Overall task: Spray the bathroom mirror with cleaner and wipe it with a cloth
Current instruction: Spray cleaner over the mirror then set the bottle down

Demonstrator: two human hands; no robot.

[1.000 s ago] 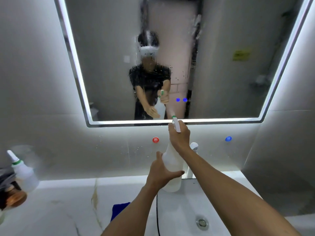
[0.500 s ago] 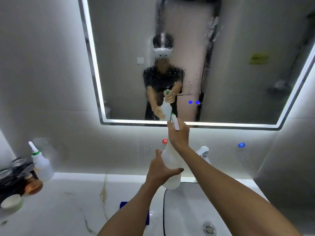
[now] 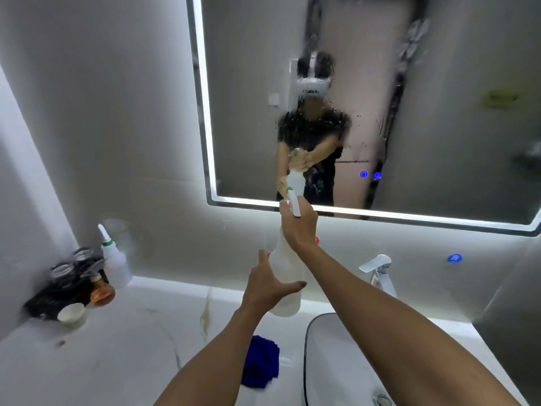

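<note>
We hold the spray bottle raised before the mirror: right hand wrapped round its trigger head, left hand cupping the body (droplets on glass). Blue cloth lies on the counter beside the basin.

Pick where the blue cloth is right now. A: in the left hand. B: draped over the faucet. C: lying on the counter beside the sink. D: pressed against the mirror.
C: the blue cloth lies on the counter just left of the sink, untouched, while both hands hold the spray bottle.
</note>
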